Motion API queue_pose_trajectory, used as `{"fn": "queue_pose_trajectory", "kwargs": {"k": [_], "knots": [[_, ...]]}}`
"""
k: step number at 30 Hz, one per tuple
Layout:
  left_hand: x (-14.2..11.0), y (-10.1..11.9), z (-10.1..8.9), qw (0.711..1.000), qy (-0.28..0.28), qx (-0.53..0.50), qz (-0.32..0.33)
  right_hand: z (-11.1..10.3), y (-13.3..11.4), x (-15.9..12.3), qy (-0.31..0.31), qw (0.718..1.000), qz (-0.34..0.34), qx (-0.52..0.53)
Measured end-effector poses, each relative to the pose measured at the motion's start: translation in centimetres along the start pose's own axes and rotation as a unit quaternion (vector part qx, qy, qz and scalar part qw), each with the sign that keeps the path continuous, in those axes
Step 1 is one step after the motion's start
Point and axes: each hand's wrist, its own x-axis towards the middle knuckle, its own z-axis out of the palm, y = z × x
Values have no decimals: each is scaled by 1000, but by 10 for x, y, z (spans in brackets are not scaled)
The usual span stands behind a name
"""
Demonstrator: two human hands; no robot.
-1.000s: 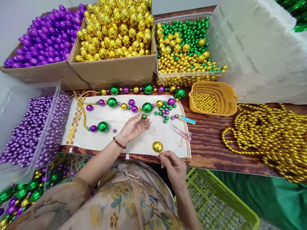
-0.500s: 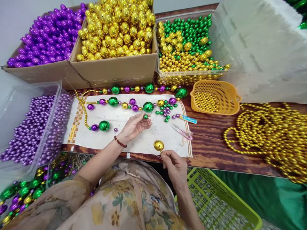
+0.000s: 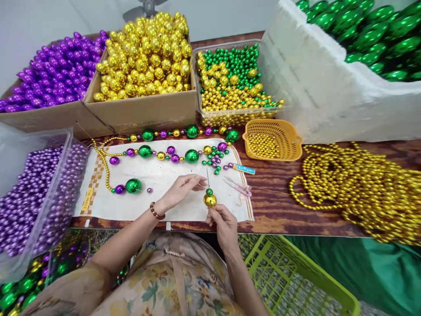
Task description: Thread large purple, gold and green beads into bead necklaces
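Pinching gold bead (image 3: 207,201) from below with closed right hand (image 3: 225,226); best to steady needle (image 3: 208,178) upright through green bead (image 3: 209,192), with half-curled, seemingly empty left hand (image 3: 179,188) clear.

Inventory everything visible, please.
Table: one, brown, centre
Cloth: one, white, on table
Needle: one, grey, over cloth
Threaded beads: two, green, gold, under needle
Bead strands: several, multicoloured, on, behind cloth
Loose beads: many, purple, green, on cloth
Snips: one, pink, cloth's right edge
Labelled item: one, blue, behind snips
Bead boxes: two, brown, back left
Bead tubs: two, clear, left, back
Foam box: one, white, back right
Basket: one, orange, cloth's right
Strings: many, gold, table's right
Crate: one, lime, below table
Fabric: one, green, lower right
Fan: one, grey, top
Left grip: one, over cloth
Right grip: one, at threaded beads
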Motion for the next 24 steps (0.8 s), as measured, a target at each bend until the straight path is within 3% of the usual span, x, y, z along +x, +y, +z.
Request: {"fn": "queue_pose_trajectory", "kwargs": {"k": [5, 7, 9, 12, 15, 18, 20, 21, 24], "knots": [[36, 22, -26, 979, 103, 135, 115, -10, -2, 5, -18, 1000, -17, 4], [52, 35, -48, 935, 178, 258, 164, -12, -1, 6, -16, 1000, -24, 1], [66, 46, -74, 867, 241, 402, 172, -13, 1, 6, -12, 999, -32, 0], [81, 52, -105, 782, 209, 578, 107, -13, 4, 6, -15, 999, -41, -2], [90, 49, -118, 745, 130, 652, 52, -12, 5, 6, -17, 999, -45, -5], [94, 45, -121, 746, 101, 658, 32, -11, 4, 6, -9, 999, -48, -7], [92, 46, -122, 761, 106, 638, 49, -11, 3, 5, -2, 999, -50, -7], [89, 47, -121, 785, 113, 605, 72, -11, 3, 5, -1, 999, -51, -7], [70, 52, -106, 901, 122, 383, 161, -8, 1, 4, -4, 999, -52, -10]]}}
